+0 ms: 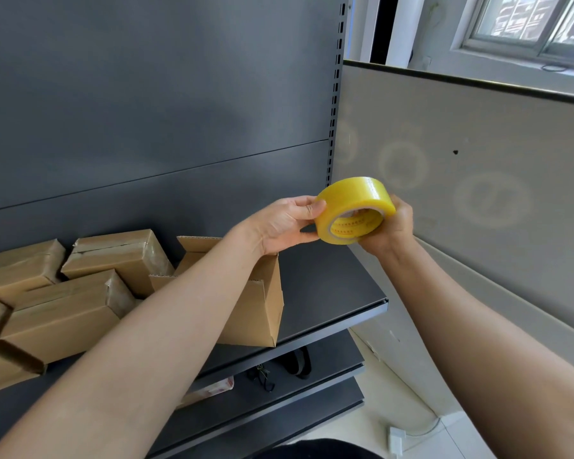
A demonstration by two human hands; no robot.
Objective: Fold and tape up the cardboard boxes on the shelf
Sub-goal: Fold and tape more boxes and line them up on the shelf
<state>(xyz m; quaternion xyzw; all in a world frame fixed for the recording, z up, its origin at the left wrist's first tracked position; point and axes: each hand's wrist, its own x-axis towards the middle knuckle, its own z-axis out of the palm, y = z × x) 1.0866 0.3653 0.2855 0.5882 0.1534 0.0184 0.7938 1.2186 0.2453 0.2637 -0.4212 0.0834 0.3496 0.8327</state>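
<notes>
The left hand (pixel 285 223) pinches the left edge of a yellow roll of tape (pixel 348 197), thumb on top and fingers curled beneath it. The right hand (pixel 393 226) grips the roll's right side, with 1 fingertip showing inside the core. The 2 hands hold the roll in the air above the right end of the top shelf (pixel 328 293), apart from everything on it. At the far left of that dark grey shelf lie the taped boxes (pixel 113 256), closed, wrapped in clear tape and crowded against each other. Just to their right stands an open box (pixel 256 313), its flaps up and unsealed, partly hidden under the left forearm. Below are 2 lower shelves (pixel 279 405); the upper one carries a white and red packet (pixel 212 387) and some dark items (pixel 299 362) too dim to make out. Right of the shelving stands a beige partition (pixel 461 154), and above it, in the top right corner, is a window (pixel 527 24).
</notes>
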